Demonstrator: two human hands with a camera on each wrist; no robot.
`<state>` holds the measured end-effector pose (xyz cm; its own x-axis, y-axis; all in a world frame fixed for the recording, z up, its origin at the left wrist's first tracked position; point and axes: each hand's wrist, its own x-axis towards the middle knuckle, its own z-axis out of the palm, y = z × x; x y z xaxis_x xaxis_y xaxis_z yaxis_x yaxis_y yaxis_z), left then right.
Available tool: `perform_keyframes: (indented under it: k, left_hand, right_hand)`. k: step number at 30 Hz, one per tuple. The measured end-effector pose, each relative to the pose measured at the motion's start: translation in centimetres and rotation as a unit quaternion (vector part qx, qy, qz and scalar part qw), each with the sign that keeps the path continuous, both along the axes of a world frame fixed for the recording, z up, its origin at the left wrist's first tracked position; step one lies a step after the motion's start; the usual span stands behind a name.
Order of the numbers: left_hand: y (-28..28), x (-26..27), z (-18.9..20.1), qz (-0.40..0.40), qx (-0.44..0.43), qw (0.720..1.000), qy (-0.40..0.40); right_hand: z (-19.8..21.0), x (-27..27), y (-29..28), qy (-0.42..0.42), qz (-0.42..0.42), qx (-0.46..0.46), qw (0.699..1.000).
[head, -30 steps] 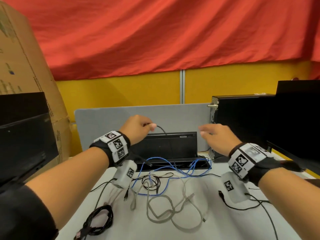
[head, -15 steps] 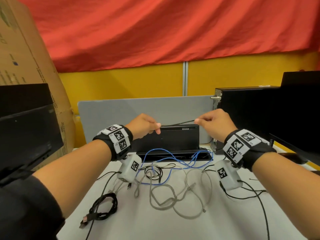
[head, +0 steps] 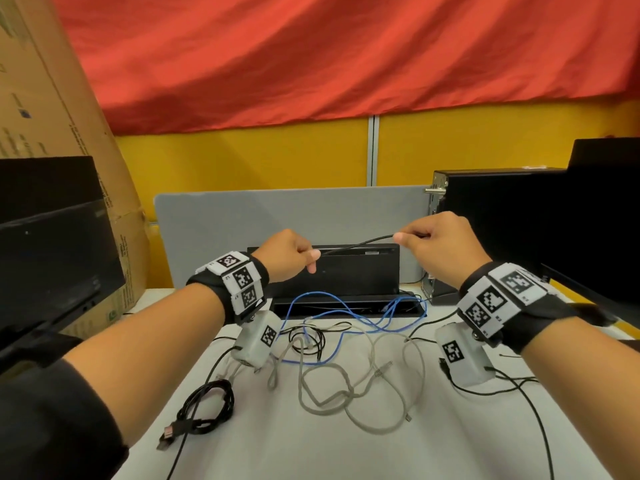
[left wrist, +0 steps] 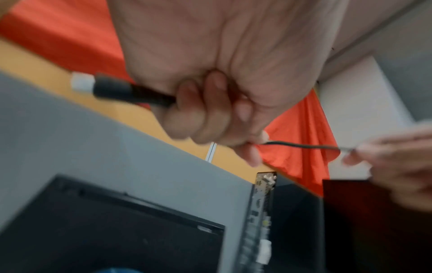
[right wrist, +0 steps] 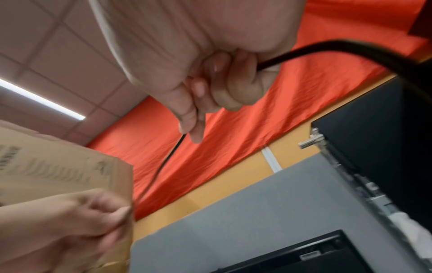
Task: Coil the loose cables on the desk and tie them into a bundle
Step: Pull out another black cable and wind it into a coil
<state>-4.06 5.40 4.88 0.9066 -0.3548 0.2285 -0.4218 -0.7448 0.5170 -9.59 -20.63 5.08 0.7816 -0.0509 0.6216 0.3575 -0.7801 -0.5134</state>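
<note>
A thin black cable (head: 356,244) is stretched in the air between my two raised hands, above the desk. My left hand (head: 294,255) grips one end, and its black plug (left wrist: 121,90) with a white tip sticks out of the fist. My right hand (head: 429,239) pinches the cable further along; the rest runs out past the palm (right wrist: 327,48). On the white desk (head: 346,445) below lie a loose blue cable (head: 349,306), a loose grey cable (head: 374,386), a small black tangle (head: 308,336) and a coiled black cable (head: 204,407).
A black device (head: 346,275) stands upright before a grey divider panel (head: 277,216) at the back. A black computer case (head: 502,216) is at the right, a dark monitor (head: 52,258) and a cardboard box (head: 52,98) at the left. Black wires (head: 526,403) trail from the wrist cameras.
My right hand reached in and took hold of the black cable that my left hand held up. The hands then drew apart, pulling the cable straight between them.
</note>
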Motion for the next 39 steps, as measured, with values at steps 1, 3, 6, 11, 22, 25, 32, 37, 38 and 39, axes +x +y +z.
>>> perform_keyframes:
  k: [1, 3, 6, 11, 22, 25, 32, 37, 38, 39]
  left_hand:
    - [0.1, -0.4, -0.2, -0.035, -0.058, 0.996, 0.062]
    - [0.1, -1.5, -0.4, -0.121, -0.205, 0.952, 0.192]
    - [-0.5, -3.0, -0.4, -0.246, -0.361, 0.853, 0.285]
    - [-3.0, -4.2, -0.6, -0.311, -0.502, 0.746, 0.308]
    - [-3.1, -3.8, -4.4, -0.162, -0.444, 0.865, 0.17]
    - [-2.8, -4.0, -4.2, -0.187, -0.413, 0.871, 0.191]
    - [-2.5, -5.3, -2.8, -0.259, -0.397, 0.835, 0.279]
    - [-2.1, -4.9, -3.0, -0.238, -0.388, 0.834, 0.312]
    - [-2.0, -4.9, -3.0, -0.239, -0.385, 0.83, 0.326]
    - [-2.0, -4.9, -3.0, -0.242, -0.382, 0.826, 0.338]
  right_hand:
    - [-0.1, 0.2, -0.6, -0.003, -0.004, 0.02, 1.0]
    - [-0.6, 0.7, -1.7, 0.013, -0.008, 0.043, 0.999]
    - [-2.5, 1.5, -2.1, 0.082, -0.016, 0.031, 0.996]
    - [-6.6, 0.8, 1.8, 0.192, 0.07, -0.049, 0.978]
    - [-5.3, -3.9, 6.8, 0.268, 0.217, -0.089, 0.935]
    - [-3.3, -4.6, 6.9, 0.238, 0.242, -0.035, 0.94]
    - [-0.9, -3.3, 5.4, 0.169, 0.227, 0.077, 0.956]
    - [-1.7, -2.4, 5.2, 0.093, 0.175, 0.08, 0.977]
    - [-1.9, -2.3, 5.3, 0.07, 0.165, 0.091, 0.98]
    - [-2.0, -2.2, 5.4, 0.047, 0.155, 0.102, 0.981]
